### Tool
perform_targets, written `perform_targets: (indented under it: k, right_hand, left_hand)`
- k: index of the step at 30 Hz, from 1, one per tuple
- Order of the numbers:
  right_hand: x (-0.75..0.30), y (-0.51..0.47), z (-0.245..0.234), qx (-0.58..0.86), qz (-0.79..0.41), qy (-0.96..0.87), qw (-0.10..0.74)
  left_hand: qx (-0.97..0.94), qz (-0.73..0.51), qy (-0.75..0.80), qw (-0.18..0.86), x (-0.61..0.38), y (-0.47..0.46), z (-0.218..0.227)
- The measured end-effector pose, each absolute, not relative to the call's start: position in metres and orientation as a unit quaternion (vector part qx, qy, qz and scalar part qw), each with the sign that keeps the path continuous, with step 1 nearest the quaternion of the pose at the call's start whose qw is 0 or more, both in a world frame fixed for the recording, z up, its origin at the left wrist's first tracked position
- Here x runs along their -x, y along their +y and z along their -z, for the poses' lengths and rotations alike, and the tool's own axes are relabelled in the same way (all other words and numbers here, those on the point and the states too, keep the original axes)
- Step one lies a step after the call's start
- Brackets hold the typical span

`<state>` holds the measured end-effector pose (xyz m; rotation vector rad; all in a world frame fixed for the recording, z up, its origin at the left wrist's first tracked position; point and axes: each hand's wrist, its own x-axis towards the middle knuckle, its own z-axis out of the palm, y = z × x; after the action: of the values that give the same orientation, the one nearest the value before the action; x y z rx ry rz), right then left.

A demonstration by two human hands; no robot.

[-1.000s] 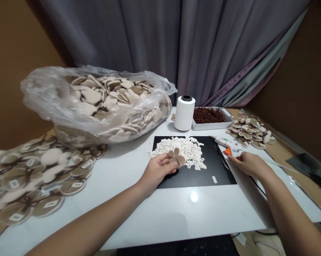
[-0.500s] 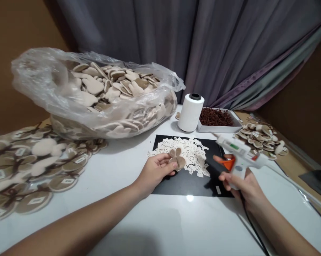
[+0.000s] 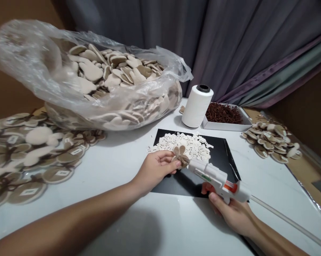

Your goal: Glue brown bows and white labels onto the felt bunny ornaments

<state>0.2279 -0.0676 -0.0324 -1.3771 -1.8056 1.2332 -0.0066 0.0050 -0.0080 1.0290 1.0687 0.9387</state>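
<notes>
My left hand (image 3: 155, 170) pinches a small brown rabbit-shaped felt piece (image 3: 181, 155) over the black mat (image 3: 224, 156). My right hand (image 3: 229, 209) grips a white glue gun (image 3: 218, 178) with an orange trigger. Its nozzle touches the lower edge of the felt piece. A glue stick pokes out of the gun's back toward the right. Behind the felt piece, a heap of small white paper labels (image 3: 193, 145) lies on the mat.
A big clear plastic bag (image 3: 91, 78) full of beige felt shapes fills the back left. Finished labelled pieces lie at the left (image 3: 32, 153) and right (image 3: 272, 142). A white thread spool (image 3: 197, 106) and a white tray of reddish-brown strands (image 3: 224, 115) stand behind the mat.
My right hand picked the glue gun up from the right of the mat, swung it left and brought its nozzle to the felt piece. The left hand kept holding the piece.
</notes>
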Motion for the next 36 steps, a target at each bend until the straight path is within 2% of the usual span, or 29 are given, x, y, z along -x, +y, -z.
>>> perform_targets:
  k: [9, 14, 36]
  right_hand:
    - [-0.219, -0.064, 0.023, 0.536, -0.403, -0.681, 0.294]
    - [-0.216, -0.063, 0.018, 0.536, -0.415, -0.665, 0.313]
    - [-0.216, -0.065, 0.030, 0.547, -0.352, -0.685, 0.328]
  left_hand:
    - [-0.464, -0.407, 0.460, 0.638, 0.007, 0.005, 0.012]
    - [-0.461, -0.408, 0.458, 0.641, 0.008, 0.005, 0.014]
    - [-0.434, -0.413, 0.465, 0.651, 0.009, 0.005, 0.012]
